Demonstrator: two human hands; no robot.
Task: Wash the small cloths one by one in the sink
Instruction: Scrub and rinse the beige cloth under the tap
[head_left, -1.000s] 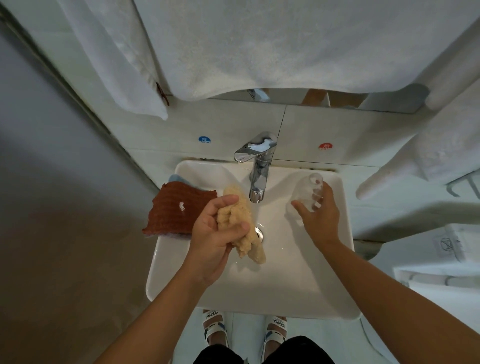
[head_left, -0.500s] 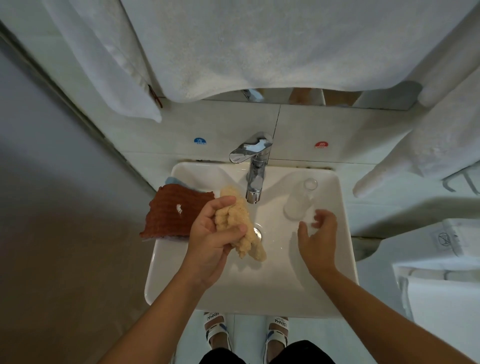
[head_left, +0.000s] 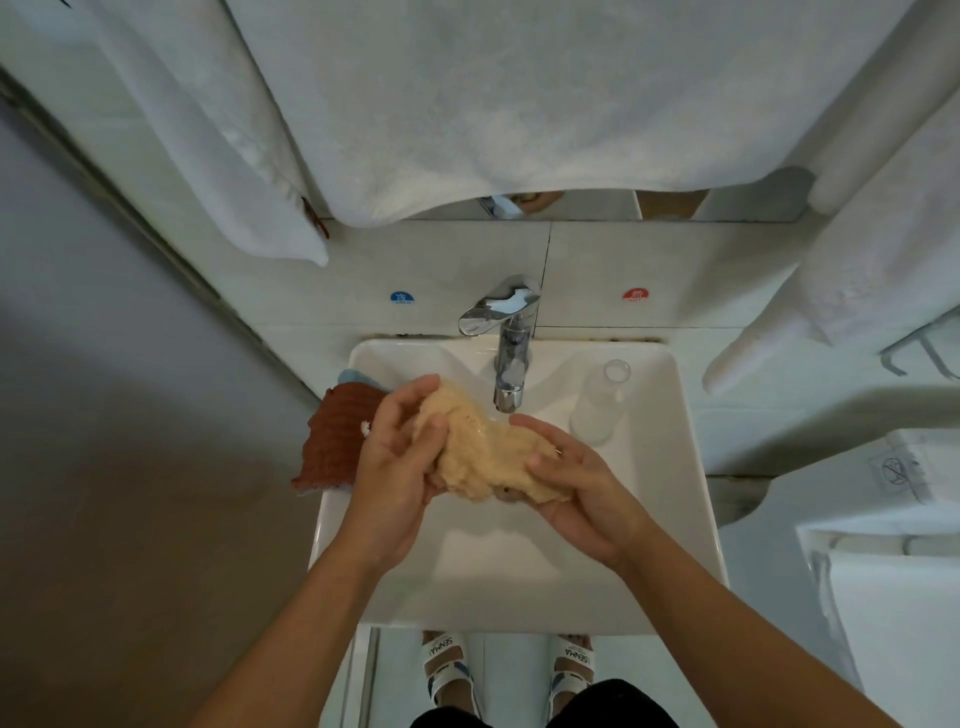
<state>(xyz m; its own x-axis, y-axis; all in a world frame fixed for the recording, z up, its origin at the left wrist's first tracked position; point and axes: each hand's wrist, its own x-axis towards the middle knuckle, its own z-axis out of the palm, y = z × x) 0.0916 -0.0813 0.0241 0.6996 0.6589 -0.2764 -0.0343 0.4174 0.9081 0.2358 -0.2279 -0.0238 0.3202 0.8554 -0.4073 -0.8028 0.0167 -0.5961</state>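
Both hands are over the white rectangular ceramic sink (head_left: 675, 467), below the chrome single-lever tap (head_left: 506, 343). The left hand (head_left: 395, 467) grips the upper left part of a bunched, wet, cream-coloured small cloth (head_left: 483, 452), fingers curled over its top and thumb pressed into its front. The right hand (head_left: 582, 483) grips the lower right part of the same cloth, thumb on top and fingers wrapped beneath. The cloth is held in the air above the basin, just below and left of the tap's spout; whether water is running cannot be told.

A rust-brown waffle-textured cloth (head_left: 335, 441) lies draped over the sink's left rim, partly behind the left hand. A pale blue cloth edge (head_left: 358, 378) shows beneath it. A clear glass tumbler (head_left: 600, 405) stands in the basin's right rear corner, apart from both hands. White terry towels (head_left: 519, 104) hang above the tap. Blue (head_left: 401, 298) and red (head_left: 635, 294) round stickers mark the wall tiles.
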